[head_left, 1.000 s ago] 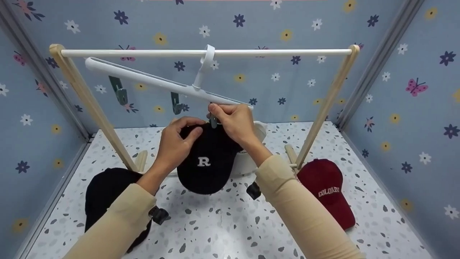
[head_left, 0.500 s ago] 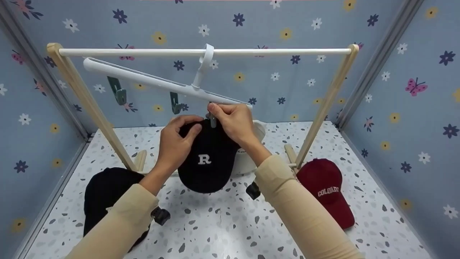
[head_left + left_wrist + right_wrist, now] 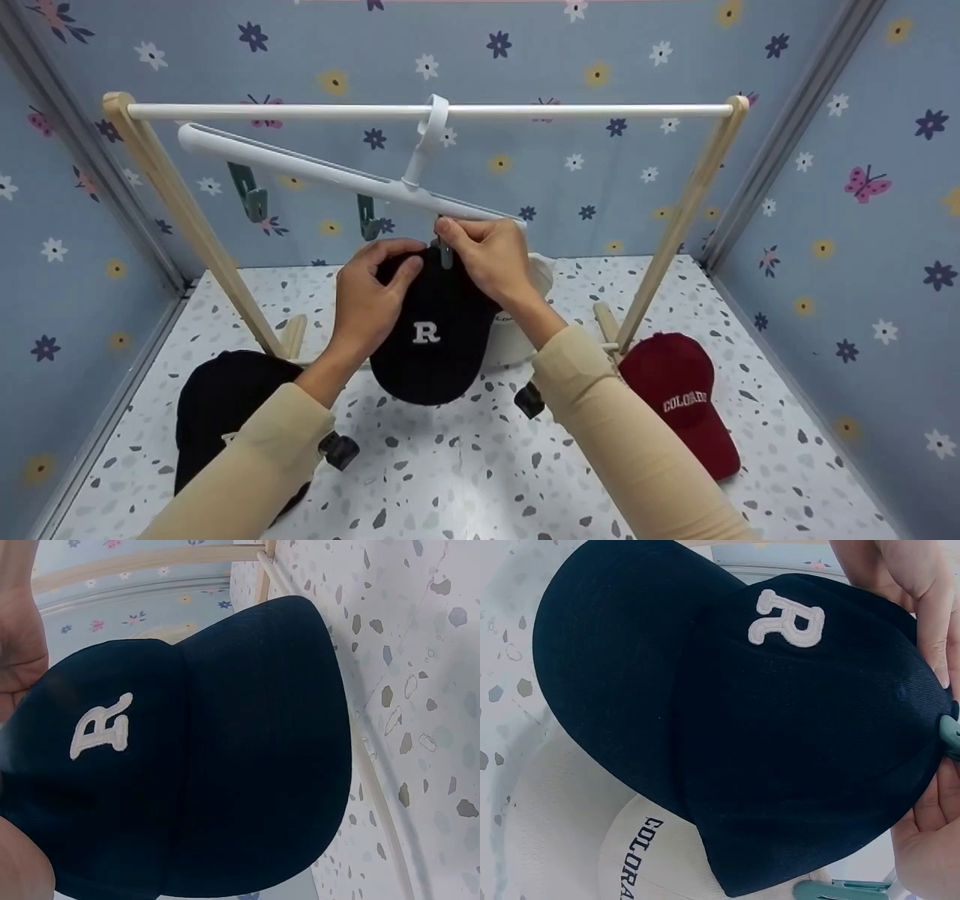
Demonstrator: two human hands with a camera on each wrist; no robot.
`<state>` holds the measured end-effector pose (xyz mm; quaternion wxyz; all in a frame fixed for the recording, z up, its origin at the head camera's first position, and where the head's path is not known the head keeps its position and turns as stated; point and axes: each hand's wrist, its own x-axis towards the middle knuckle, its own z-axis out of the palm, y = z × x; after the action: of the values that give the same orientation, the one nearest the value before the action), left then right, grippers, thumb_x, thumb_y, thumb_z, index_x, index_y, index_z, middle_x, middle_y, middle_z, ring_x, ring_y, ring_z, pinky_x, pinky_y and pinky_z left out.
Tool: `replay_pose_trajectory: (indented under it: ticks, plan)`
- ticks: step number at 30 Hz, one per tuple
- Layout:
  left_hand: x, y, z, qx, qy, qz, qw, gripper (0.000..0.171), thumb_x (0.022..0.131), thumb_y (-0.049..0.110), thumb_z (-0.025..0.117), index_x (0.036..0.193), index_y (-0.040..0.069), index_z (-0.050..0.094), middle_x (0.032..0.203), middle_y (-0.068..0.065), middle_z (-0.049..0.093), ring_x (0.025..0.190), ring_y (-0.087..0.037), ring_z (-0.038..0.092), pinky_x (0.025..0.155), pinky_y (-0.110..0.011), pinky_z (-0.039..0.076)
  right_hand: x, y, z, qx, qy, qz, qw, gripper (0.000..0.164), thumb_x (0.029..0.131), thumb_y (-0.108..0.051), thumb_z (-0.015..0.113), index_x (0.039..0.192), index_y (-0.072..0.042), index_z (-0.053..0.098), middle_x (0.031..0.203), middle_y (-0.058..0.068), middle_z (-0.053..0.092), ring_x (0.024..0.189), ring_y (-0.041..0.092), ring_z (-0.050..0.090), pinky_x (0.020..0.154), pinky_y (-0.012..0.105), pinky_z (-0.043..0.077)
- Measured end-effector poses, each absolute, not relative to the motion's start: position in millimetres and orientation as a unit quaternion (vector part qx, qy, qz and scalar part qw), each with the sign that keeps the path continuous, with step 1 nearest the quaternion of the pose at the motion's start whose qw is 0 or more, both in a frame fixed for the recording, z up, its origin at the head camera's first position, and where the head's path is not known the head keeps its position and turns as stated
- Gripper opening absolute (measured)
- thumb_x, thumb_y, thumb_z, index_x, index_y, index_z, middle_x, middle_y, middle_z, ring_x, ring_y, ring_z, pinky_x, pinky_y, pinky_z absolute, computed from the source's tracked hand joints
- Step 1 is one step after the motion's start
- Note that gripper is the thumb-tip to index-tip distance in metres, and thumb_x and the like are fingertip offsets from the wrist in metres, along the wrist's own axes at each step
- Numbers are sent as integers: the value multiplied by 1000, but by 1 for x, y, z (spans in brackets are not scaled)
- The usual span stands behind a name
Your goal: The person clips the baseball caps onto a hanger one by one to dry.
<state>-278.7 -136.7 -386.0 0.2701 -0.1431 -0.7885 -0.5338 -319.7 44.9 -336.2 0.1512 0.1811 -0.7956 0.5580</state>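
A black baseball cap point(image 3: 439, 367) with a white letter R hangs brim down under the low right half of a tilted white hanger point(image 3: 292, 161). My left hand point(image 3: 366, 304) pinches the left side of its crown between thumb and fingers. With thumb and forefinger, my right hand point(image 3: 491, 255) squeezes a green clip point(image 3: 447, 259) at the top of the crown. In the right wrist view this clip point(image 3: 951, 733) sits right at the crown's edge. Behind the black cap is a white cap point(image 3: 577, 817) with dark lettering, and another green clip point(image 3: 840, 890) shows beside it.
The hanger hooks over the white rod point(image 3: 600, 110) of a wooden rack point(image 3: 686, 202). Two more green clips, a left one point(image 3: 247, 193) and a middle one point(image 3: 367, 219), hang from it. A second black cap point(image 3: 225, 405) and a red cap point(image 3: 682, 397) lie on the speckled surface point(image 3: 450, 480).
The black cap and my left hand have risen very slightly toward the clip. My right hand keeps its pinch on the clip, and the hanger stays tilted.
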Motion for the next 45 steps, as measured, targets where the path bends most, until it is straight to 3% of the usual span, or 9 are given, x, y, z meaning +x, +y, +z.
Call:
replay_pose_trajectory:
  ticks: [7,14,30,45]
  plan:
    - [-278,-135,-386,-142,-789,-529,279,20,104,26,73,121,18,78,120,6,74,114,-9,66,100,-32,52,-319,45,-337,176,-789,570,147,20,99,-30,79,102,-13,87,80,-4,76,73,10,56,66,23,43]
    - [-279,-136,-387,-140,-785,-522,303,19,102,28,75,118,21,81,116,6,74,107,-7,68,94,-29,54,-320,46,-339,189,-789,565,149,21,100,-31,78,105,-14,87,90,0,81,76,9,60,71,24,46]
    - [-281,-136,-385,-137,-787,-510,320,19,100,27,77,117,19,82,114,2,76,105,-11,69,92,-31,54,-319,49,-337,193,-794,562,131,22,100,-32,78,103,-13,87,81,-3,76,71,11,56,66,24,43]
    - [-280,-137,-385,-125,-789,-518,307,17,101,27,76,116,21,81,113,5,74,103,-8,68,91,-31,54,-314,52,-334,208,-805,543,117,25,101,-35,75,109,-14,86,93,-2,80,76,11,59,72,25,46]
